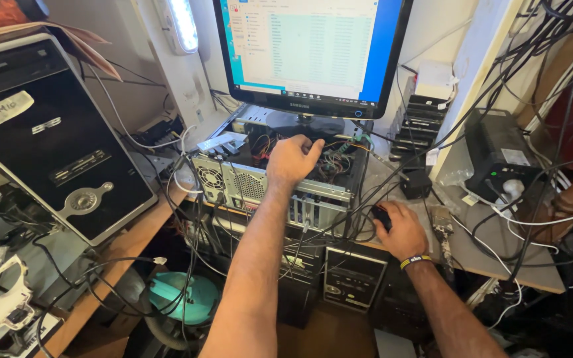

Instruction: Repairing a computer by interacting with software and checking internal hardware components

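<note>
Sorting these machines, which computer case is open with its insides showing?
The grey case under the monitor, where the left hand reaches; the black tower is closed.

Bright daylight and a glowing monitor [313,46]; sharp centre, edges bowed, underside shadowed.

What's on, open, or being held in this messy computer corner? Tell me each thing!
Monitor: switched on, showing a window with a list.
Open computer case: lying flat, side panel off, wires showing inside.
Left hand: reaching into the open case, fingers curled; what they touch is hidden.
Right hand: covering a black mouse on the desk.
Black tower: tilted, closed.
Wall lamp: lit.
</note>
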